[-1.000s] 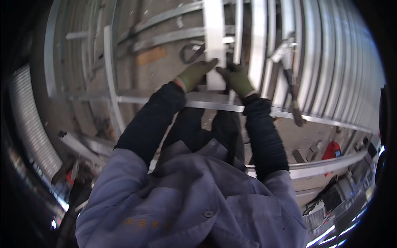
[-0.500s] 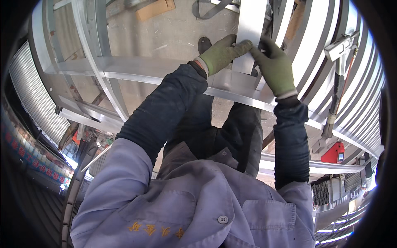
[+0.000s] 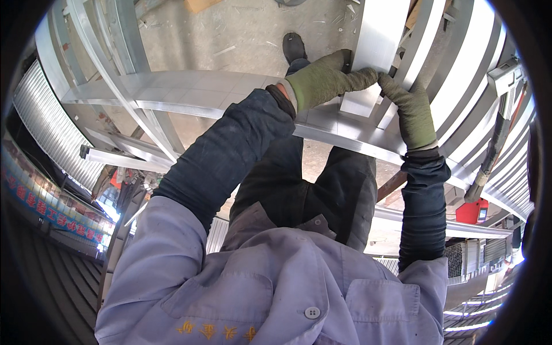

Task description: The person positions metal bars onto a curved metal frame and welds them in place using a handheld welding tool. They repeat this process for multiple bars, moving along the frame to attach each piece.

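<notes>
A flat silver metal bar point(image 3: 378, 43) runs away from me, its near end over a long metal rail point(image 3: 190, 95). My left hand point(image 3: 322, 83), in a green work glove, is closed on the bar's left edge, thumb across the top. At the right edge, my gloved right hand point(image 3: 411, 109) grips the same bar with bent fingers, between it and the neighbouring slat point(image 3: 422, 46). My left thumb and right fingertips nearly meet on the bar. Some fingertips are hidden behind the metal.
Several parallel metal slats point(image 3: 460, 75) fill the right side, with a long-handled tool point(image 3: 495, 144) lying on them. Beyond it sits a red box-shaped device point(image 3: 472, 211). A curved-looking metal crosspiece point(image 3: 106, 69) crosses the frame at left. Scraps litter the floor point(image 3: 241, 34).
The view has shifted and drawn closer to the frame. Both hands and the bar appear farther right and lower in the picture. The right fingers are now bent closer to the bar's edge.
</notes>
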`<action>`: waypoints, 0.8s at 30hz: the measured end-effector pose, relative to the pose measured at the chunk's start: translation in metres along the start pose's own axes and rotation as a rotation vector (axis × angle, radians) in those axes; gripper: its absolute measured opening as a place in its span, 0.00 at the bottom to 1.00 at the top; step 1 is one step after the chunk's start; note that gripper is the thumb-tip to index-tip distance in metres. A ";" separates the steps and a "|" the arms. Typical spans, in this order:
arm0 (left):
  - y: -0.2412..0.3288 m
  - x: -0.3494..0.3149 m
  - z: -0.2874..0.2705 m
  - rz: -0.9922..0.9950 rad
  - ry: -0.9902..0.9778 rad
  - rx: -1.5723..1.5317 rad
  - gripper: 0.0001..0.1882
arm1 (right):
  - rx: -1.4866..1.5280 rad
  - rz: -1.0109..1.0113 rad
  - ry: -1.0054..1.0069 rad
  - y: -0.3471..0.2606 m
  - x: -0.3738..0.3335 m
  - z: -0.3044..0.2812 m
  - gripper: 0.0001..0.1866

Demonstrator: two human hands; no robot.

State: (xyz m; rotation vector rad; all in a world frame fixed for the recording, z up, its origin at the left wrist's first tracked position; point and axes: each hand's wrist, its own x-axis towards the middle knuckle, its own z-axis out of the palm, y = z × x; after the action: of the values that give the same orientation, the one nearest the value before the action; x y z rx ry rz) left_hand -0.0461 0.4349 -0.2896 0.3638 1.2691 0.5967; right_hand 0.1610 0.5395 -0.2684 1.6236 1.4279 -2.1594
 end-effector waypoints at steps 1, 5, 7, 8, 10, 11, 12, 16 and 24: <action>-0.003 0.001 -0.001 -0.002 -0.005 0.017 0.44 | -0.020 -0.015 -0.004 0.002 0.001 -0.001 0.34; -0.013 0.007 0.000 0.028 -0.006 0.078 0.44 | -0.034 0.020 -0.037 0.011 0.004 -0.007 0.31; -0.015 0.008 -0.001 0.030 -0.011 0.110 0.43 | -0.003 0.018 -0.041 0.009 0.004 -0.005 0.30; -0.016 0.009 -0.002 0.016 -0.022 0.128 0.43 | 0.012 0.017 -0.042 0.009 0.003 -0.005 0.30; -0.017 0.009 -0.003 0.002 -0.030 0.156 0.43 | 0.045 0.020 -0.052 0.011 0.005 -0.006 0.28; -0.018 0.009 -0.003 0.001 -0.026 0.167 0.43 | 0.052 0.027 -0.057 0.012 0.005 -0.007 0.27; -0.018 0.009 -0.003 0.001 -0.021 0.177 0.43 | 0.058 0.034 -0.061 0.013 0.006 -0.007 0.27; -0.018 0.009 -0.003 0.024 -0.039 0.198 0.44 | 0.045 0.045 -0.069 0.012 0.007 -0.007 0.27; -0.018 0.010 -0.002 -0.038 -0.036 0.246 0.38 | -0.020 0.046 -0.051 0.009 0.006 -0.008 0.28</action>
State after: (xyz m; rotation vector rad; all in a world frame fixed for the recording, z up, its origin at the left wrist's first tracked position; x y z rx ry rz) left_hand -0.0422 0.4267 -0.3081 0.5511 1.3149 0.4003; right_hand 0.1691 0.5426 -0.2788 1.5669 1.3799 -2.1389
